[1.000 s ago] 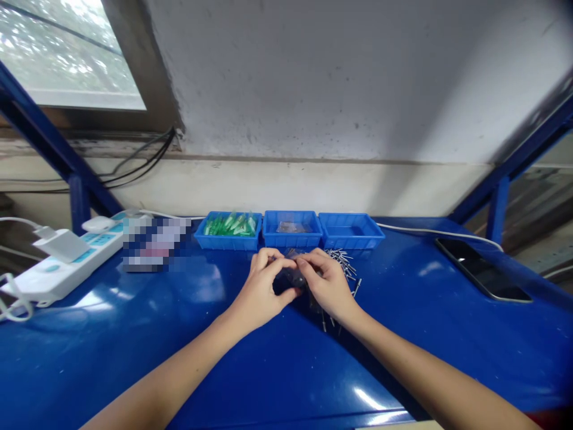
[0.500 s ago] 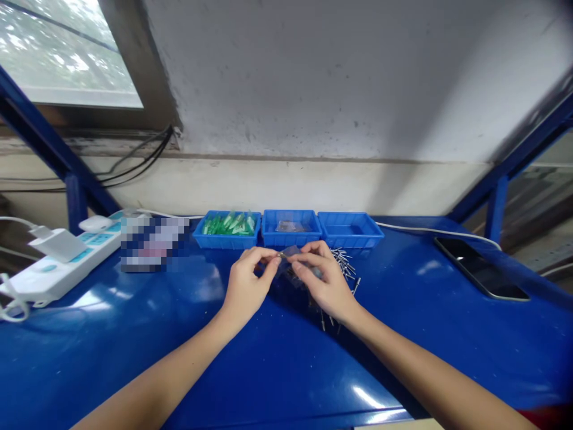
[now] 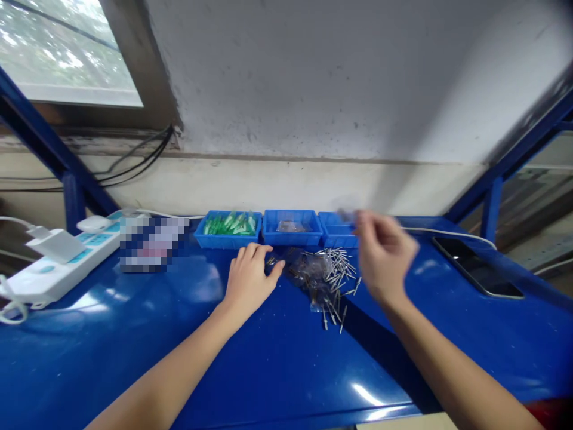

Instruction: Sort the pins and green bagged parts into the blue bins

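Note:
My left hand (image 3: 251, 276) rests low over the blue tabletop with thumb and forefinger apart and nothing between them. Beside its fingertips lie clear plastic bags (image 3: 304, 269) with small parts inside. Blurred by motion, my right hand (image 3: 385, 254) is raised in a pinch at the front of the right-hand blue bin (image 3: 339, 240). From its fingertips a small clear plastic bag (image 3: 345, 210) sticks out over that bin, with something dark in it. A loose heap of silvery pop rivets (image 3: 339, 269) lies between my hands, partly under the bags.
The middle blue bin (image 3: 293, 239) holds a few clear bags; the left blue bin (image 3: 227, 241) holds green-and-white packets. A phone (image 3: 477, 267) lies at the right. A white power strip (image 3: 58, 269) with plugs is on the left, near a pixelated item (image 3: 152, 245). Behind stands a wall.
My hands have parted. The right one has lifted away to the right with the clear bag, uncovering the bags and rivets. My left hand stays nearly in place, its pinch opened.

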`<state>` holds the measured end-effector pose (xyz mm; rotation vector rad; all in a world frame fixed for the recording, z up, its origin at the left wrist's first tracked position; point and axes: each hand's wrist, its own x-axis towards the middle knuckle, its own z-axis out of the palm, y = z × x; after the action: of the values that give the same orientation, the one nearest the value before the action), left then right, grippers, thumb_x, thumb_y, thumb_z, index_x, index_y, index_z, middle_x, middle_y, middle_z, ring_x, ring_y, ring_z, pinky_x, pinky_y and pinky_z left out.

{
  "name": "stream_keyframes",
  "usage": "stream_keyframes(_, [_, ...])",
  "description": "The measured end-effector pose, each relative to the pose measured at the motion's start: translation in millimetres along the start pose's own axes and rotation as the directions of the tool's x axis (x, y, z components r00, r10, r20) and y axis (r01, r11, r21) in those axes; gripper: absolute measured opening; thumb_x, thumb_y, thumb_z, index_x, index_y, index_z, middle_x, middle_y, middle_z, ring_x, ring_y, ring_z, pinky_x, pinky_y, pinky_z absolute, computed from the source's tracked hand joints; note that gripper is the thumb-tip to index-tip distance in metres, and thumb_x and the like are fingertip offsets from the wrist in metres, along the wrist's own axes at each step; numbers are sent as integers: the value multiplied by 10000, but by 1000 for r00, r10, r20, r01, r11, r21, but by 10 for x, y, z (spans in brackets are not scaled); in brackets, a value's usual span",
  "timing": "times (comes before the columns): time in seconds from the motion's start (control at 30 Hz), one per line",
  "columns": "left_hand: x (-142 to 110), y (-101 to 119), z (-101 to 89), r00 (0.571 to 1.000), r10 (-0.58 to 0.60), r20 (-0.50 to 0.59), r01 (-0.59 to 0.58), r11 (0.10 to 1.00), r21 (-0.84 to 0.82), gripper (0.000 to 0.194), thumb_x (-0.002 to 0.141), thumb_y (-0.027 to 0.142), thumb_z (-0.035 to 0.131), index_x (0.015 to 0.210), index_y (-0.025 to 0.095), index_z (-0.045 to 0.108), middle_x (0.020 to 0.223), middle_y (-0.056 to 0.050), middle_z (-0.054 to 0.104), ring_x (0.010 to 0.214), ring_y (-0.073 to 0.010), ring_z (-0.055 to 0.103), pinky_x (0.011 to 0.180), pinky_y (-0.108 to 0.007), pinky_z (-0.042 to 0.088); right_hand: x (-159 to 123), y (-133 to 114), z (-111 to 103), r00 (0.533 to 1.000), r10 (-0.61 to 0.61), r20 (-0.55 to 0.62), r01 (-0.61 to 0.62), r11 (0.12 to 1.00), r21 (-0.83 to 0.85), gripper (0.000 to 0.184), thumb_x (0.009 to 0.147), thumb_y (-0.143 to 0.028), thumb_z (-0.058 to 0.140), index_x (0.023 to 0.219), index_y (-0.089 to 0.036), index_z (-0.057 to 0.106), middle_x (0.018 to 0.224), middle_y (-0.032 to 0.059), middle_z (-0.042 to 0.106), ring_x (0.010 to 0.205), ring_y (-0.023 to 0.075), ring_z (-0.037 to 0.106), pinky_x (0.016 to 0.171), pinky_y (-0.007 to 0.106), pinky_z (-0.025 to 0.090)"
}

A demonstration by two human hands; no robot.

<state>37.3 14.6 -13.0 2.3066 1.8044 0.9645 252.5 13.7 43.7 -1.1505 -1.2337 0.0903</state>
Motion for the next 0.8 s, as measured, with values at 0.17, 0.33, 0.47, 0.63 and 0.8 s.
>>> stream_keyframes(0.17, [33, -86, 59, 987, -85, 134, 77, 995, 62, 325, 780, 421, 584, 999, 184, 623, 1004, -114, 581, 988, -340, 491, 802, -493, 380, 377, -16, -271, 753, -483, -446, 317, 861, -398, 183, 881, -255, 509, 918, -179, 672, 812, 77, 596, 823, 222, 564, 746, 385, 423])
stream_keyframes(0.33, [43, -84, 90, 983, -99, 157, 125, 979, -164, 136, 765, 149, 554, 888, 205, 572, 873, -41, 613, 889, -242, 523, 760, -392, 414, -6, 172, 256, 828, -387, 407, 519, 804, -291, 187, 871, -232, 503, 911, -168, 674, 868, 93, 642, 816, 211, 571, 737, 363, 453])
stream_keyframes(0.47, [53, -48, -1, 999, -38, 29, 46, 902, -429, 153, 777, 88, 512, 892, 183, 545, 824, -17, 568, 726, -139, 530, 692, -281, 444, -396, 118, 449, 752, -166, 638, 361, 913, -188, 268, 868, -356, 503, 984, -176, 666, 873, 95, 641, 838, 225, 550, 772, 375, 425])
stream_keyframes(0.63, [-22, 120, -172, 970, 179, -163, -233, 876, -423, 149, 831, 103, 470, 807, 194, 586, 881, -27, 499, 819, -142, 534, 770, -292, 452, -476, -22, 360, 638, 186, 748, -257, 966, -21, 460, 920, -439, 348, 627, -173, 582, 575, 0, 555, 561, 129, 512, 571, 264, 393])
stream_keyframes(0.8, [-76, 182, -136, 981, 187, -45, -189, 887, -422, 110, 827, 191, 534, 891, 210, 622, 950, -46, 445, 848, -159, 517, 803, -327, 456, -485, 14, 377, 738, 209, 641, -366, 923, 120, 210, 830, -370, 527, 767, -179, 587, 649, -9, 580, 542, 109, 500, 517, 231, 401])
